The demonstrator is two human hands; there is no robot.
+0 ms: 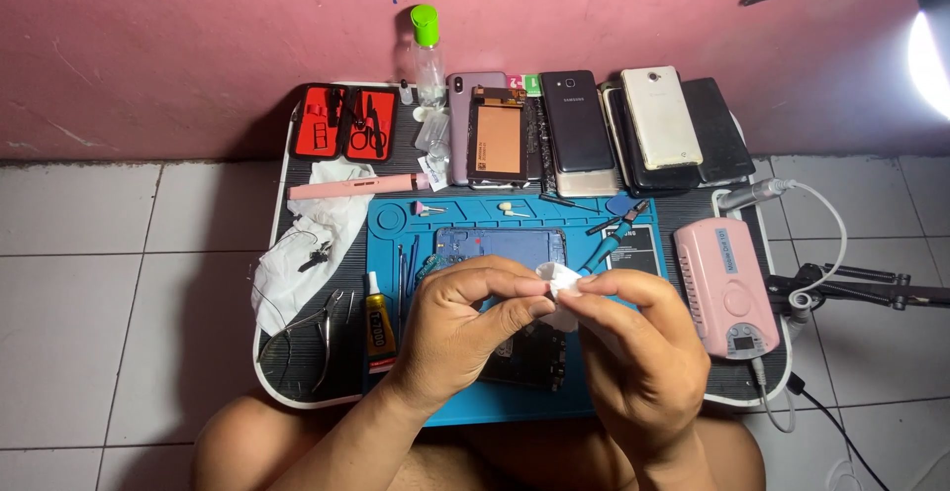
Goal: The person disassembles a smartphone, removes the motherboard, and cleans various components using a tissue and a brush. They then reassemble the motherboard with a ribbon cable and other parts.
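My left hand (465, 328) and my right hand (638, 347) meet over a blue work mat (396, 219), both pinching a small white wad of tissue (559, 279) between fingertips. Under my hands lies a dark phone part (529, 357), mostly hidden. Just beyond my fingers an opened phone frame (495, 245) with blue insides rests on the mat.
A small tray table (282, 352) on the tiled floor holds pliers (322, 328), a glue tube (379, 325), white cloth (317, 244), a pink pen tool (351, 187), a red tool case (344, 122), a clear bottle (427, 55), several phones (633, 130) and a pink device (725, 285).
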